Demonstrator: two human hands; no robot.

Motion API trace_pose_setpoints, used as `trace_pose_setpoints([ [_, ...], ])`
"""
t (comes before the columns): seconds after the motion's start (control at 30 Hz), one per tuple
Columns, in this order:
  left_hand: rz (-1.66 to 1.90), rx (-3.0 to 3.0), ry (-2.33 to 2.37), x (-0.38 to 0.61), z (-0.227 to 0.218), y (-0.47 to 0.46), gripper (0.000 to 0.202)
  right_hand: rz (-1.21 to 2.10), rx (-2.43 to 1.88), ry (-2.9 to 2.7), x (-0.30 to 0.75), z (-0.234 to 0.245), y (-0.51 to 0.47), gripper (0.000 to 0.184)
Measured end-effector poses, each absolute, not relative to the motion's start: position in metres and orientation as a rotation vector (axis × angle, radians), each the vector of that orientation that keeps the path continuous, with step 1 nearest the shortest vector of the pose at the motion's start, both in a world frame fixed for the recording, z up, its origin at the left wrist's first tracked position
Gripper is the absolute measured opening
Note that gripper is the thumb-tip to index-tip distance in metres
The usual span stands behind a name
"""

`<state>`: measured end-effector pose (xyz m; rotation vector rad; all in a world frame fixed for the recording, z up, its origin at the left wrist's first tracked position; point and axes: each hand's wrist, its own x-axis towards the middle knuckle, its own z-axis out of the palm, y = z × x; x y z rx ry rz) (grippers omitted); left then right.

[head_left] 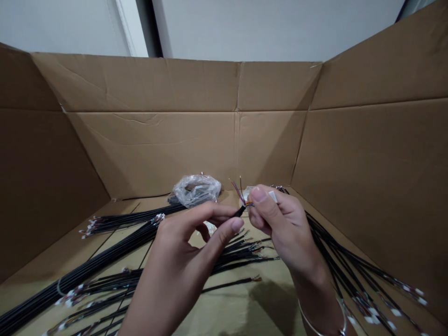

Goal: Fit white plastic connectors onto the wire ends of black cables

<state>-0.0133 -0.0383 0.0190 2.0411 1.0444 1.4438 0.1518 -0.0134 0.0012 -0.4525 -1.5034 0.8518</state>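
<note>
Between the thumb and fingers of my left hand [191,254] is pinched the end of a black cable [240,211]. Thin coloured wires [238,190] fan out of its tip, some standing up free. My right hand [280,221] closes over other wires from that same tip, close beside the left fingertips. A small white piece [272,196] shows at the right fingers; how it joins the wires is hidden. Below my hands lie loose black cables [241,252] with bare coloured ends pointing right.
Tall cardboard walls [168,154] enclose the work surface. A tied black cable bundle [105,261] lies at left, with another bundle [129,218] behind it. A clear plastic bag [196,189] sits at the back. More cables with white connectors [350,270] spread along the right.
</note>
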Motion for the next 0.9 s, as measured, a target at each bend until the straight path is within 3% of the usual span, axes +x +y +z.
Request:
trace_pose_setpoints([
  [0.23, 1.313, 2.025, 1.099, -0.015, 0.019, -0.045, 0.039, 0.957, -0.384, -1.323, 0.154, 0.003, -0.008, 0.053],
  [0.43, 1.13, 2.097, 1.141, -0.02, 0.01, -0.036, 0.022, 0.97, -0.329, -1.187, 0.155, 0.006, -0.009, 0.051],
  [0.9, 1.22, 2.143, 1.036, -0.017, 0.021, -0.04, 0.028, 0.849, -0.398, -1.379, 0.157, 0.003, -0.01, 0.053],
])
